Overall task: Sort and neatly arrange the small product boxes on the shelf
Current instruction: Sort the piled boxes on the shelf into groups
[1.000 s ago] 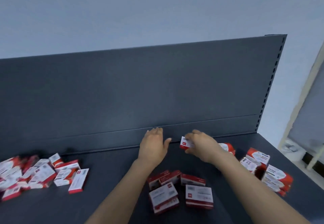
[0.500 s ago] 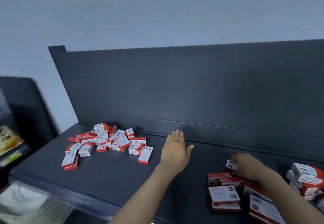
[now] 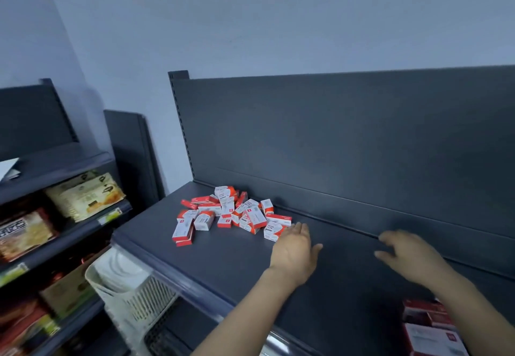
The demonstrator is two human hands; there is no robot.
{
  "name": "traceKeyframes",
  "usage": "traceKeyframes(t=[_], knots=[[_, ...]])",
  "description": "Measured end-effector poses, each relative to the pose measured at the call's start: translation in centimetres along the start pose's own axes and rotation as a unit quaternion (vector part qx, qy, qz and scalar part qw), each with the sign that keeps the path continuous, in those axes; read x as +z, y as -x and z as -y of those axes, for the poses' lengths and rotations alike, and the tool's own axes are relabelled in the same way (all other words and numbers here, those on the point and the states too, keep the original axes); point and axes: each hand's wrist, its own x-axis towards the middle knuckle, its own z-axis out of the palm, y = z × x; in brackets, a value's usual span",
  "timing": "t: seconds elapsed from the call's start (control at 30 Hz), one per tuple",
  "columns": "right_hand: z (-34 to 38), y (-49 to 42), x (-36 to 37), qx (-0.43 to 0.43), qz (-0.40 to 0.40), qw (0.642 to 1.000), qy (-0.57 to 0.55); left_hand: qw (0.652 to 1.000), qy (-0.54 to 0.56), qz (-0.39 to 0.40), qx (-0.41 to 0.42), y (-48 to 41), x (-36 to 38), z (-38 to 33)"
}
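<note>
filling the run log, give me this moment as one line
left hand open beside box pile | right hand open, empty, above shelf | stacked boxes lower right

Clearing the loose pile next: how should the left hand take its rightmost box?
Probably pinch the box across its narrow sides from the right, where the left hand is: it lies flat at the pile edge, right side bare.

Dark grey shelf, back panel upright. Loose pile of red-and-white boxes at its left rear, lying every which way. Left hand flat, fingers straight, just beside the pile's right edge. Right hand blurred, fingers loosely spread, holding nothing. Stacked boxes at lower right. White basket below; snack packs on the neighbouring rack.
</note>
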Motion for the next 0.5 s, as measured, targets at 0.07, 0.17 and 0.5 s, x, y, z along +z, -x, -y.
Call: traceKeyframes(t=[0.07, 0.17, 0.5], knots=[[3.3, -1.0, 0.4, -0.017, -0.006, 1.0, -0.015, 1.0, 0.016, -0.008, -0.016, -0.4, -0.3, 2.1], [8.4, -3.1, 1.2, -0.039, -0.001, 0.999, -0.016, 0.998, 0.03, -0.019, -0.046, -1.2, -1.1, 6.3], [25.0, -10.9, 6.0, -0.034, -0.025, 0.999, -0.009, 0.984, -0.049, -0.043, -0.167, -3.1, -6.4, 24.9]])
